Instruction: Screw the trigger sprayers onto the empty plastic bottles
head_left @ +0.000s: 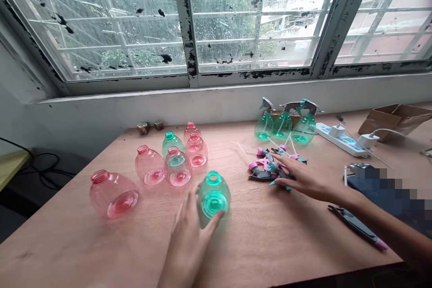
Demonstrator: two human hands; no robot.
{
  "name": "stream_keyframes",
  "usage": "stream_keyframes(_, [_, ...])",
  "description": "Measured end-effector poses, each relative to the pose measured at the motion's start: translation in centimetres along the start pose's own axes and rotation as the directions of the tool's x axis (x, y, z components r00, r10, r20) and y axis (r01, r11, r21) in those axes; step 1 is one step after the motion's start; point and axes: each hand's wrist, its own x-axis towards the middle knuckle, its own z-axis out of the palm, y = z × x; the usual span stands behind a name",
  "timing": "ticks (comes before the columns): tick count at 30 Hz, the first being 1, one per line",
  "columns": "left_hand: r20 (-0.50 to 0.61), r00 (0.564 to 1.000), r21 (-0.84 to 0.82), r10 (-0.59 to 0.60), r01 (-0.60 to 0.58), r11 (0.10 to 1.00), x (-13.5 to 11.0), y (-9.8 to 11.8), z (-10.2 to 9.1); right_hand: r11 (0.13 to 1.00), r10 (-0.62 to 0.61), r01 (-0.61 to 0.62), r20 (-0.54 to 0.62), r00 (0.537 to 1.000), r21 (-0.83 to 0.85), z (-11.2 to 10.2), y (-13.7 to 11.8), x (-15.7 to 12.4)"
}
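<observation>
My left hand (191, 229) is curled around the lower part of an open-necked green plastic bottle (214, 198), thumb on its near right side. The bottle stands or hovers just at the table surface. My right hand (300, 177) reaches over a pile of spray trigger heads (261, 172) in black, pink and green with thin dip tubes. Its fingers are stretched out and apart, close around a green-collared spray head (276, 170); whether they touch it is hard to tell.
Pink bottles (150, 165) and another green bottle (170, 141) stand uncapped at the left. Three green spray bottles (305, 126) with heads fitted stand at the back. At the right are a power strip (342, 139), a cardboard box (393, 119) and a loose spray head (357, 225).
</observation>
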Motion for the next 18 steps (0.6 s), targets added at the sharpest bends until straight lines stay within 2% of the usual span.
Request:
stream_keyframes(4, [0.099,0.993,-0.019,0.071,-0.069,0.997,-0.6,2.4,2.3,0.999,-0.007,0.006,0.021,1.000,0.038,1.0,-0.4,-0.3])
stream_keyframes(7, [0.133,0.983,-0.053,0.128,-0.122,0.991,-0.8,3.5,2.9,0.999,-0.013,0.014,-0.021,1.000,0.047,0.9,-1.0,-0.6])
stream_keyframes(9, [0.109,0.983,-0.110,0.150,-0.138,0.984,-0.7,3.7,2.7,0.998,-0.002,0.006,-0.074,0.997,0.056,0.1,-1.7,-0.8])
stream_keyframes(11, [0.048,0.990,-0.255,0.132,-0.116,0.960,-0.7,3.7,2.4,0.985,0.044,-0.011,-0.192,0.980,0.170,-1.6,-3.1,-1.1])
stream_keyframes(12, [0.020,0.995,-0.365,0.100,-0.086,0.927,-0.8,3.7,2.1,0.962,0.087,-0.006,-0.283,0.955,0.275,-2.7,-4.0,-1.2])
stream_keyframes(14, [-0.011,1.000,-0.581,0.012,-0.016,0.814,-1.0,3.9,1.7,0.878,0.160,0.092,-0.470,0.868,0.469,-5.1,-6.4,-1.5])
stream_keyframes(16, [-0.042,0.998,-0.692,-0.051,0.008,0.722,-1.3,4.4,1.1,0.840,0.179,0.242,-0.670,0.721,0.485,-7.4,-9.1,-1.9])
stream_keyframes(18, [-0.102,0.992,-0.692,-0.067,-0.023,0.721,-1.6,5.0,0.6,0.824,0.209,0.343,-0.804,0.556,0.451,-9.1,-11.5,-2.5])
